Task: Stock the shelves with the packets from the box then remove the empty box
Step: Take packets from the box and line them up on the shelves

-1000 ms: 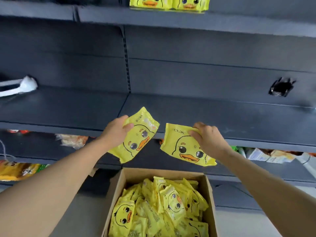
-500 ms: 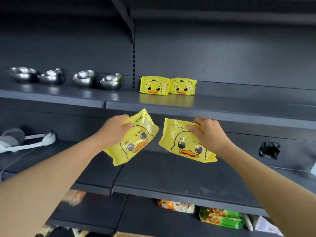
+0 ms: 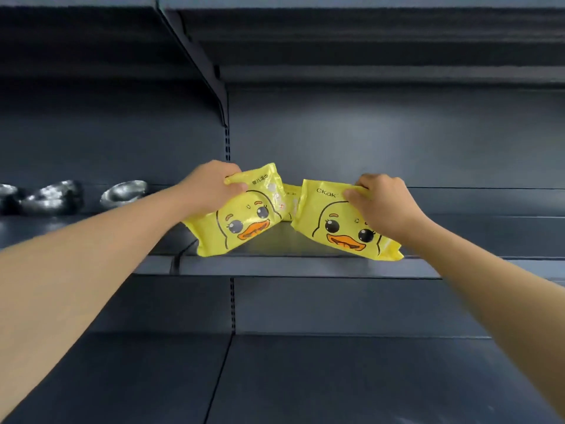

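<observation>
Dark metal shelving fills the view, and at nine o'clock on the middle shelf (image 3: 305, 266) sit several shiny steel bowls (image 3: 123, 192), well apart from the work. A slanted shelf bracket (image 3: 200, 61) runs down from eleven o'clock to the slotted upright (image 3: 227, 145) at centre, above the left hand. Between the two held packets, a sliver of a third yellow packet (image 3: 291, 198) shows at the back of the shelf, mostly hidden by them. The left hand (image 3: 211, 186) grips the top edge of the left duck packet (image 3: 235, 220), fingers curled over it, the packet tilted with its lower end at the shelf's front edge. The right hand (image 3: 380, 205) pinches the top of the right duck packet (image 3: 339, 221), which leans the other way, its lower corner over the shelf lip at three o'clock. The hands are apart, the packets close but not plainly touching. Half a second ago both packets hung in the air below this shelf; now they are at its level, and the two packets then seen standing at the back are almost covered.
</observation>
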Demonstrator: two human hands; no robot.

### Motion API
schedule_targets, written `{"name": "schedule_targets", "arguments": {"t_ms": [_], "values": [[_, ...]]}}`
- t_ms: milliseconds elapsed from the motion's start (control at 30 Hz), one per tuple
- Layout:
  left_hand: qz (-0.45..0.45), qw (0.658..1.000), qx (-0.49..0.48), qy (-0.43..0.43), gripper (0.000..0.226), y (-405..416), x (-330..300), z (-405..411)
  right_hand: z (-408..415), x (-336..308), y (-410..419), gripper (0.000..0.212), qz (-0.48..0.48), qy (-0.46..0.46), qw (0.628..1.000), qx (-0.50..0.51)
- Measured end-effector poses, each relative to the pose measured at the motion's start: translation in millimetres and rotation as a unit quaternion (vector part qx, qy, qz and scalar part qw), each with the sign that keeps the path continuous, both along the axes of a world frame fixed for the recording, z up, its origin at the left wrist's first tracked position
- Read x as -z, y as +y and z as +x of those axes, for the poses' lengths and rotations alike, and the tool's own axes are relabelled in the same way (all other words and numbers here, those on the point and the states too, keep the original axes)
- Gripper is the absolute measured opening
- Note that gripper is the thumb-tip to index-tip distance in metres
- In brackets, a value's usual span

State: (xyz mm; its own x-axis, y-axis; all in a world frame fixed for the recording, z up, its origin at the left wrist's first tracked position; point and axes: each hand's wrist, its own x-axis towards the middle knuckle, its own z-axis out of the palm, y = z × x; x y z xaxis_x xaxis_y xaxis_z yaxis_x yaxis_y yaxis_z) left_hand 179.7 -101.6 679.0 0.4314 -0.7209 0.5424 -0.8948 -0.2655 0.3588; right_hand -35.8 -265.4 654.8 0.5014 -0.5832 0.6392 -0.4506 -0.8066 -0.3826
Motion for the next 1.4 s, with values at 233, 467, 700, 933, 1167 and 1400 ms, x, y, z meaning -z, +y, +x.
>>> {"name": "schedule_targets", "arguments": {"t_ms": [233, 467, 700, 933, 1167, 1400], "values": [[0.077, 0.990, 0.070, -0.096, 0.021, -98, -17, 77, 49, -11, -39, 0.029, 0.015, -0.001, 0.995, 0.097], [0.104, 0.978, 0.141, -0.112, 0.038, -184, 7, 119, 67, 3, -73, 0.023, 0.025, 0.018, 0.987, 0.155], [0.069, 0.982, 0.079, -0.160, 0.041, -225, 29, 143, 78, 10, -92, 0.029, 0.025, 0.014, 0.985, 0.171], [0.030, 0.977, 0.087, -0.195, 0.037, -205, 20, 157, 104, 2, -90, 0.026, 0.010, 0.039, 0.990, 0.132], [0.067, 0.974, 0.041, -0.211, 0.029, -158, -7, 189, 172, -8, -78, 0.024, -0.038, 0.108, 0.993, 0.022], [0.067, 0.978, 0.012, -0.196, 0.026, -124, -12, 205, 237, -3, -83, 0.030, -0.084, 0.154, 0.984, -0.018]]}}
